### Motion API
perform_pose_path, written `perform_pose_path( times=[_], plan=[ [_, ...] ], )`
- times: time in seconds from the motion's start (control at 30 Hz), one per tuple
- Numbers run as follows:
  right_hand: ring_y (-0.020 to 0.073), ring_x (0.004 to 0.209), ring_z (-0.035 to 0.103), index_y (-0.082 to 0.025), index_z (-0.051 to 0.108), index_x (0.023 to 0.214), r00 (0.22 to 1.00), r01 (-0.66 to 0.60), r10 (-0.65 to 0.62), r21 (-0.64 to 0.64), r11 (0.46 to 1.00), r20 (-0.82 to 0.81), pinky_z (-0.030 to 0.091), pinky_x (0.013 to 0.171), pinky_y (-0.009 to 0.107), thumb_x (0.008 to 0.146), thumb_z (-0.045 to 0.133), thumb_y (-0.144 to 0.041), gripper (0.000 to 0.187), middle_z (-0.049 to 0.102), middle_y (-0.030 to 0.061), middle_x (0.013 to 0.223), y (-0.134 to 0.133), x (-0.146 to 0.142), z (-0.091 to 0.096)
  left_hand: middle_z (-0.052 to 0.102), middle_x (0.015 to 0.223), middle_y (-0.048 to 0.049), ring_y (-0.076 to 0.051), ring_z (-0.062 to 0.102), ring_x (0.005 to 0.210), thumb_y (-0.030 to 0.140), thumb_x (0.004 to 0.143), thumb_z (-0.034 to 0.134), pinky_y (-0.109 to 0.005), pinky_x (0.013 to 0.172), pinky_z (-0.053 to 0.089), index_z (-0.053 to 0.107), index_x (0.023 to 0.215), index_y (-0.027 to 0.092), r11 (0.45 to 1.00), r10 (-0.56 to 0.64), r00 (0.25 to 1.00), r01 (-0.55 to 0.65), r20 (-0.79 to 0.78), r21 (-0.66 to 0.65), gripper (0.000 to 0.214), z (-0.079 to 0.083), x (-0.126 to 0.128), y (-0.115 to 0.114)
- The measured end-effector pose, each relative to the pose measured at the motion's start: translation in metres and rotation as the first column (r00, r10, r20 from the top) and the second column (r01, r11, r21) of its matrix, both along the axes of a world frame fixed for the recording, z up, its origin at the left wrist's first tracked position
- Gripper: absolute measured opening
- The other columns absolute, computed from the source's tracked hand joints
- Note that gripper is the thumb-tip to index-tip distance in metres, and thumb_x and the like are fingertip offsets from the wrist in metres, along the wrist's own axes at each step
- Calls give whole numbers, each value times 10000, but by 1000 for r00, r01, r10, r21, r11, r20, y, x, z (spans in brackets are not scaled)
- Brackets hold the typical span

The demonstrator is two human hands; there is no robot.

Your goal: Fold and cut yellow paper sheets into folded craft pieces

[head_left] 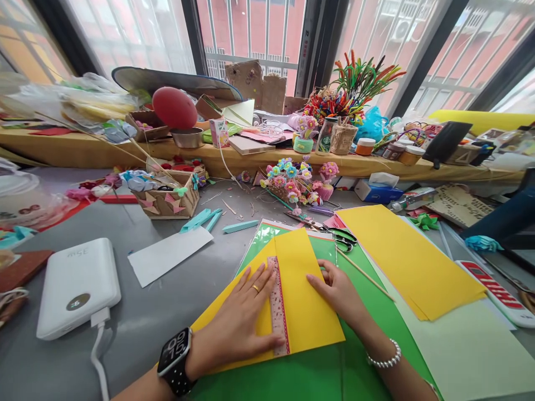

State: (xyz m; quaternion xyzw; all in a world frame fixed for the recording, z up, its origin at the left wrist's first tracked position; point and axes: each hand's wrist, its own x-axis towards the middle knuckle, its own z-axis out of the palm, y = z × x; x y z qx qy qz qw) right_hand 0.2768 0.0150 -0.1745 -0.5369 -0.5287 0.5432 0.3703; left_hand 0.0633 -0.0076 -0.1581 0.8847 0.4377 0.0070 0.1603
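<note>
A sheet of yellow paper lies over green sheets, its right part lifted a little along a line beside a pink patterned ruler. My left hand is spread flat, pressing the ruler and the paper down; its wrist wears a black watch. At the sheet's right edge, my right hand pinches the paper between thumb and fingers. Scissors with black handles lie just beyond the sheet, near a thin wooden stick.
More yellow paper lies to the right on pale green sheets. A white power bank with a cable stands at left, near a white paper strip. Behind are a cardboard box, craft flowers and a cluttered ledge.
</note>
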Motion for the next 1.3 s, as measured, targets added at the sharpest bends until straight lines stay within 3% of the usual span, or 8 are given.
perform_pose_path(
  times=[0.4,1.07,1.2,1.3],
  plan=[
    [158,579,608,-169,447,951,1000,8,-8,-4,1000,15,457,471,237,732,544,-384,322,627,10,670,-1,0,1,13,1421,-99,-234,2,1301,683,705,317,-439,1062,59,98,1349,102,1000,13,1000,-13,1,16,894,0,3,-2],
    [186,582,609,-172,438,964,999,-5,3,25,1000,54,467,475,271,730,528,-431,361,606,1,641,0,0,0,133,1416,-130,-286,89,1293,674,656,428,-479,1058,91,217,1331,117,999,9,995,-13,103,44,900,-3,1,-3],
    [172,604,584,-161,384,1120,989,28,-52,167,986,141,472,520,281,790,461,-401,415,581,5,659,1,10,3,106,1419,-134,-282,72,1295,677,655,425,-475,1057,90,210,1331,103,999,12,997,-15,80,40,913,-2,0,-4],
    [200,917,551,-219,436,1141,933,-94,-72,431,898,352,485,710,334,851,358,-278,306,546,95,1048,-3,22,10,90,1419,-142,-288,60,1295,690,651,412,-482,1052,96,195,1334,91,999,9,997,-11,79,32,935,-3,-1,-4]
  ],
)
